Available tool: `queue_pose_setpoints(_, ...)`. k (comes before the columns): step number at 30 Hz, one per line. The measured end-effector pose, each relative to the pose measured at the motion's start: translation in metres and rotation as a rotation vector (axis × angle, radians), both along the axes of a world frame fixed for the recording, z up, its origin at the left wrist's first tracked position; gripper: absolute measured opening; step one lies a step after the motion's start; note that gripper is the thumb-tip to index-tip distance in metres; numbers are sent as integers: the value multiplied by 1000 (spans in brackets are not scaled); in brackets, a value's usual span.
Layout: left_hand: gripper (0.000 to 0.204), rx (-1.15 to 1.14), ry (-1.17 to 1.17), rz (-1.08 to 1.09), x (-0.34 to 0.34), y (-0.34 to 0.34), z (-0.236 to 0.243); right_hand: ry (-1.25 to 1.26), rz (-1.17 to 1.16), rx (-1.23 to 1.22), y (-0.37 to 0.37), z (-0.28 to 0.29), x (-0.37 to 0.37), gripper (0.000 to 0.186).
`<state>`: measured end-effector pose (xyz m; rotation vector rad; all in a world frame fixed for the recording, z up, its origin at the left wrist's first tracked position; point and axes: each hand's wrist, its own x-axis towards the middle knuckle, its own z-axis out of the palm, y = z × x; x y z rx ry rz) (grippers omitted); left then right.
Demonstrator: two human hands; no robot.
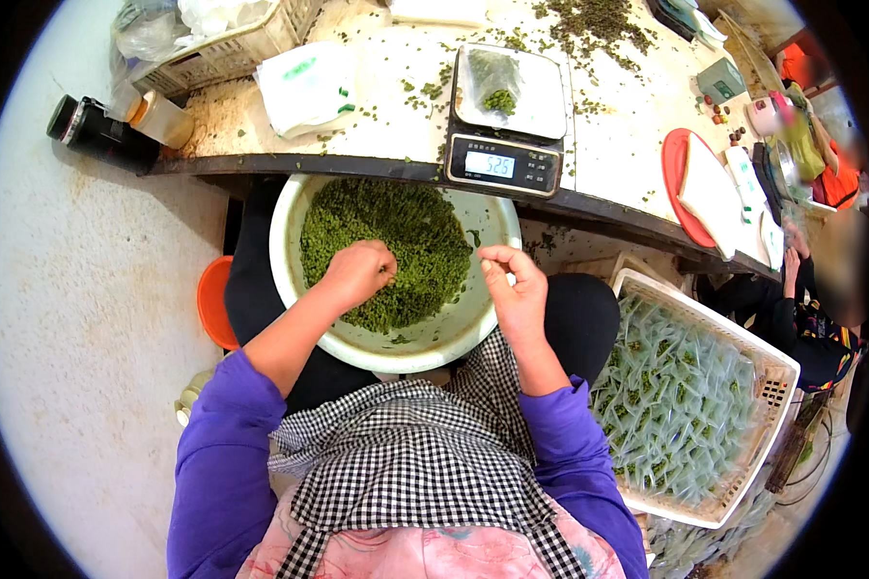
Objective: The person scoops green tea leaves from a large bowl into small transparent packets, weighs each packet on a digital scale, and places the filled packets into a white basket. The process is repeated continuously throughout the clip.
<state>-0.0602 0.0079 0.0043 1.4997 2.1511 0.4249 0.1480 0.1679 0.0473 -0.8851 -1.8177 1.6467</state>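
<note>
Berries point(386, 222), small, round and green, lay in a big heap in a pale tub point(406, 361). In the head view, the tub sat between 2 dark legs point(585, 314), by the near edge of the table point(613, 154). The heap took up the left and the middle of the tub, and much of the right wall was bare.

The left hand point(362, 271) was over the heap. Its fingers were bent in, so it looked mostly closed, but the tips were hidden. I could not tell if it had hold of a berry.

The right hand point(517, 282) was near the right rim of the tub. Its thumb and first finger were bent, with the tips close together, like a pinch. I could not tell if a tiny thing was in there. A dark bit point(475, 237) was just beside those tips.

On the table, a scale point(502, 164) held 1 clear bag point(490, 72) with some berries in it. To the right of the tub, a white crate point(776, 391) was full of small bags point(686, 400).

My guess was that the step in hand was picking bad bits out of the berries. The next move seemed to call for a light, neat pinch, because the berries were tiny and packed close.
</note>
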Motion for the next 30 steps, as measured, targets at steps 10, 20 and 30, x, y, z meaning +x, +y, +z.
queue_pose_setpoints(10, 10, 240, -587, 321, 34, 3, 56, 9, 330, -5, -30, -42, -22, 27)
queue_pose_setpoints(20, 10, 391, -74, 116, 48, 6, 34, -123, 296, 244, -23, -28, -18, 9)
queue_pose_setpoints(30, 13, 383, -206, 355, 56, 16, 19, -112, 309, 255, -20, -33, -21, 7)
